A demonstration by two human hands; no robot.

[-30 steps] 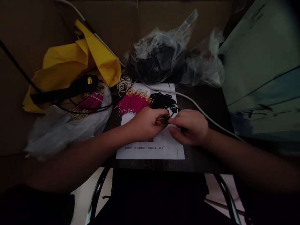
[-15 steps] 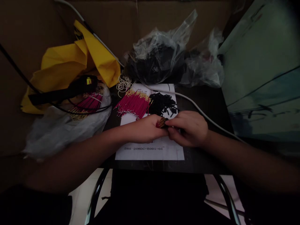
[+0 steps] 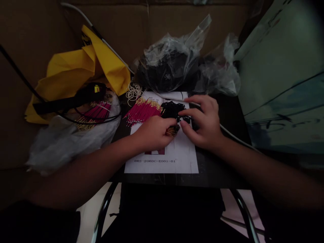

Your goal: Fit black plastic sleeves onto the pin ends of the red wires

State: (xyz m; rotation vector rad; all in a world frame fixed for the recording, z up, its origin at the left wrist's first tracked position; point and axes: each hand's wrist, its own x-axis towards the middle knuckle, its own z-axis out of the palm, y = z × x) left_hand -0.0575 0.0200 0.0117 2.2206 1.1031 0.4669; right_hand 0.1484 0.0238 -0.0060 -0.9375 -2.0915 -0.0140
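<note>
My left hand (image 3: 154,133) is closed around a bundle of wires (image 3: 172,130), whose gold-coloured metal ends stick out past the thumb. My right hand (image 3: 206,123) has its fingers apart over the right side of a pile of short black tube pieces (image 3: 172,108). Its thumb and fingertips are beside a few of these pieces. Left of the pile lies a heap of loose red wires (image 3: 141,113) with gold-coloured ends. Both piles rest on a printed sheet of paper (image 3: 186,162), partly covered by my hands.
Behind the sheet stand clear plastic bags (image 3: 169,64) with dark contents. At left are a yellow bag (image 3: 68,67), a plastic bag (image 3: 73,135) with more red wires, and a black cable. White string (image 3: 134,91) and a white cable (image 3: 235,136) lie on the dark table (image 3: 215,172).
My right hand has moved away from the wire bundle, up to the black tube pieces, and its fingers have spread. My left hand has shifted slightly left and up, still holding the bundle.
</note>
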